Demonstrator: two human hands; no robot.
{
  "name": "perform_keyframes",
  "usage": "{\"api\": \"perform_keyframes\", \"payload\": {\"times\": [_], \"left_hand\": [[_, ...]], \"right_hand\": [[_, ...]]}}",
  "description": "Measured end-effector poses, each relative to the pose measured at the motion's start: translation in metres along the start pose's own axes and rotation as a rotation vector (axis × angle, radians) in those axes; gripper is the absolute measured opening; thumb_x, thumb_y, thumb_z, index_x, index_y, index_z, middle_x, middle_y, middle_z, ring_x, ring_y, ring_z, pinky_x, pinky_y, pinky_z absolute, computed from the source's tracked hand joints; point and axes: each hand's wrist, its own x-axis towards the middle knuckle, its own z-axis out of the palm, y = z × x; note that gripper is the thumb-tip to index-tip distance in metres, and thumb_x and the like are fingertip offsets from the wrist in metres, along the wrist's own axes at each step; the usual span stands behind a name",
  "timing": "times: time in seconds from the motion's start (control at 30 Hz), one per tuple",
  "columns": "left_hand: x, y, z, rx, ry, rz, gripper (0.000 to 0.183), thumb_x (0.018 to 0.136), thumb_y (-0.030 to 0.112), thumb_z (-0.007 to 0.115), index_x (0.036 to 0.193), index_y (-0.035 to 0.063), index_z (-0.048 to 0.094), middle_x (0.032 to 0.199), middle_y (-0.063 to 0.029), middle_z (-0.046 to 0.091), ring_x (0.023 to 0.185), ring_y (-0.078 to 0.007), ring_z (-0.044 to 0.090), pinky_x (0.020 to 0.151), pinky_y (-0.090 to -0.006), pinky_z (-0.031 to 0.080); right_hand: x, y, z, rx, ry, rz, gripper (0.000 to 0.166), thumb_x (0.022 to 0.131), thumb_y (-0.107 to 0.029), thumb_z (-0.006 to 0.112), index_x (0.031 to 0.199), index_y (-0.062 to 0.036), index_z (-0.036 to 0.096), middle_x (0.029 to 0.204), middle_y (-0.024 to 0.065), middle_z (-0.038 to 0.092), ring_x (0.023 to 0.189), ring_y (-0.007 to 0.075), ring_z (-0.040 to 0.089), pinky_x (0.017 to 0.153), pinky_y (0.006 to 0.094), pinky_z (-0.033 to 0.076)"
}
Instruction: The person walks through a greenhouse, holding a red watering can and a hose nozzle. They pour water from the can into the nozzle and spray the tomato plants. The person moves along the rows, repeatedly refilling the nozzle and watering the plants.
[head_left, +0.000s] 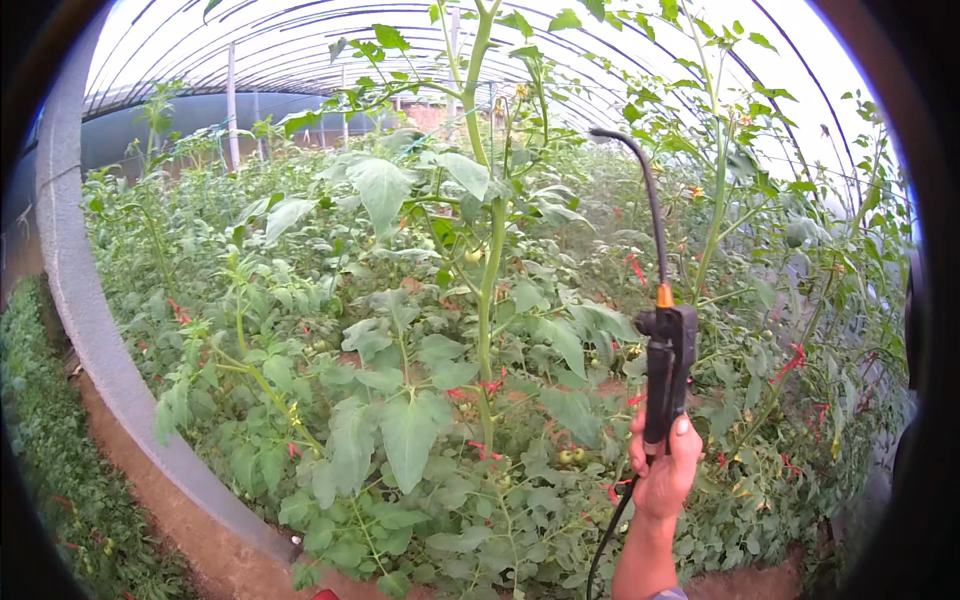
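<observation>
My right hand (666, 469) is closed around the black handle of a sprayer wand (660, 382), held upright at the right of the view. Above an orange-brown collar, its thin dark tube rises and bends left at the top, among the tomato plants. From the handle's bottom a black hose (609, 536) runs down out of the picture. A faint haze hangs over the foliage near the tube's tip. Left of the wand stands a tall tomato stem (491, 277) with broad leaves. Green tomatoes (571, 456) hang low behind it. My left hand is out of view.
A grey concrete post (90, 285), bent by the lens, stands at the left beside bare brown soil (142, 502). Dense tomato plants with red ties (791, 364) fill the rows. Curved roof ribs and plastic film arch overhead, with thin posts (232, 112) behind.
</observation>
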Motion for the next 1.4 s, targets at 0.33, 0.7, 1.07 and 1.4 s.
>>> {"api": "perform_keyframes", "payload": {"times": [0.33, 0.7, 1.07, 1.4], "left_hand": [[0.08, -0.034, -0.024, -0.166, -0.124, -0.005, 0.038, 0.094, 0.021, 0.074, 0.116, -0.0082, 0.065, 0.11, -0.015, 0.073, 0.096, -0.0185, 0.067, 0.085, -0.0322, 0.056], [0.187, -0.087, -0.066, -0.11, -0.199, 0.081, 0.034, 0.091, 0.026, 0.078, 0.103, -0.0044, 0.069, 0.102, -0.0151, 0.074, 0.088, -0.0179, 0.067, 0.077, -0.0346, 0.056], [0.226, -0.097, -0.099, 0.109, -0.185, 0.11, 0.035, 0.079, 0.024, 0.085, 0.088, -0.0044, 0.066, 0.072, -0.0176, 0.065, 0.065, -0.0224, 0.061, 0.064, -0.0403, 0.05], [0.237, -0.046, -0.129, 0.0, -0.139, 0.157, 0.03, 0.079, 0.016, 0.086, 0.092, -0.0039, 0.067, 0.074, -0.0118, 0.066, 0.068, -0.017, 0.058, 0.065, -0.0339, 0.05]], "right_hand": [[0.019, 0.006, 0.074, -0.336, -0.009, -0.224, 0.044, 0.106, -0.024, 0.051, 0.14, 0.0031, 0.056, 0.086, 0.0021, 0.061, 0.057, 0.0019, 0.042, 0.05, 0.0197, 0.033], [-0.003, 0.013, 0.12, -0.34, 0.215, -0.228, 0.042, 0.106, -0.041, 0.047, 0.097, -0.0026, 0.062, 0.076, -0.001, 0.057, 0.051, 0.0035, 0.042, 0.044, 0.0211, 0.027], [-0.132, -0.006, 0.15, 0.183, -0.077, 0.06, 0.081, 0.099, -0.054, 0.043, 0.145, 0.0124, 0.037, 0.095, 0.0127, 0.053, 0.057, 0.0119, 0.047, 0.044, 0.0216, 0.037], [-0.227, 0.024, 0.157, -0.041, -0.314, 0.74, 0.074, 0.092, -0.06, 0.058, 0.113, 0.0111, 0.06, 0.076, 0.0162, 0.065, 0.042, 0.0094, 0.041, 0.038, 0.0242, 0.026]]}}
